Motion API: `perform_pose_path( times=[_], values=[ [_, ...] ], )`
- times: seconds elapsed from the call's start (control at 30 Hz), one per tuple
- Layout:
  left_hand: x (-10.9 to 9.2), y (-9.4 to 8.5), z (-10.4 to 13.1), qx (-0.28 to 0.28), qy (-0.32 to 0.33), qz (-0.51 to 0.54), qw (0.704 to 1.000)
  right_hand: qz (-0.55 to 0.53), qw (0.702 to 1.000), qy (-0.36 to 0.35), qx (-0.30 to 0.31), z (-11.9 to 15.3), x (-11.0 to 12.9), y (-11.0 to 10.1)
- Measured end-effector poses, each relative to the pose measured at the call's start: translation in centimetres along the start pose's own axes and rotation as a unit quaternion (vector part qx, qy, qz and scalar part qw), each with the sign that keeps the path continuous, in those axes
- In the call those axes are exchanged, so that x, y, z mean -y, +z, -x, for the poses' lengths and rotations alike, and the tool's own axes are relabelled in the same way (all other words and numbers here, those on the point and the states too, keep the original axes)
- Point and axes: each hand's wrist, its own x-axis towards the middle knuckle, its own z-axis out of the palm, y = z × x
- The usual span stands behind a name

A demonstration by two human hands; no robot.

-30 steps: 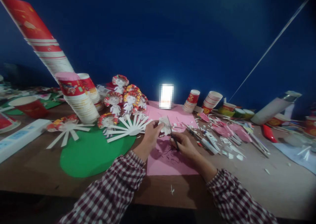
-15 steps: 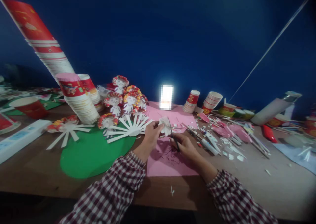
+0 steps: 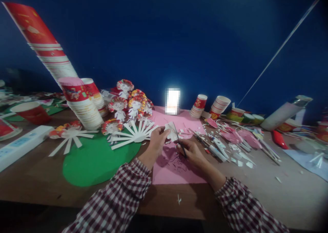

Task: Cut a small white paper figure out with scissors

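My left hand (image 3: 158, 140) pinches a small piece of white paper (image 3: 172, 131) by its left edge, above a pink sheet (image 3: 164, 175). In my right hand (image 3: 191, 151) is a pair of dark scissors (image 3: 182, 147), with the fingers closed round the handles. The blades point up and lie against the right side of the paper. Dark, thin scraps are scattered on the pink sheet under my hands. Just left of my left hand lies a white paper fan shape (image 3: 138, 136) cut into strips, partly over a green paper round (image 3: 97, 164).
Several paper dolls (image 3: 120, 109) with red and yellow frills stand behind the fan shape. Tall stacks of paper cups (image 3: 82, 106) rise at the left, near a white power strip (image 3: 25, 145). Markers (image 3: 217, 151), pink pieces and white scraps cover the right side. A bright, blurred-out screen (image 3: 172, 101) stands ahead.
The white paper and the scissor blades have shifted very slightly against each other. Both hands stay in nearly the same place.
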Motion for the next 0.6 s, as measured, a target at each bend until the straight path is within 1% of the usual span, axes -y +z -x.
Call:
perform_pose_path(
  times=[0.17,0.37,0.6],
  values=[
    [0.01,-0.04,-0.12,-0.002,-0.007,0.002,1.000,0.027,1.000,0.003,0.002,-0.22,-0.03,-0.24],
    [0.35,-0.27,-0.37,0.000,-0.006,-0.008,1.000,0.066,0.998,-0.023,0.001,-0.53,0.11,-0.58],
    [0.23,-0.15,-0.32,-0.003,-0.002,0.006,1.000,0.067,0.997,-0.030,0.012,-0.77,-0.37,-0.86]
  ],
)
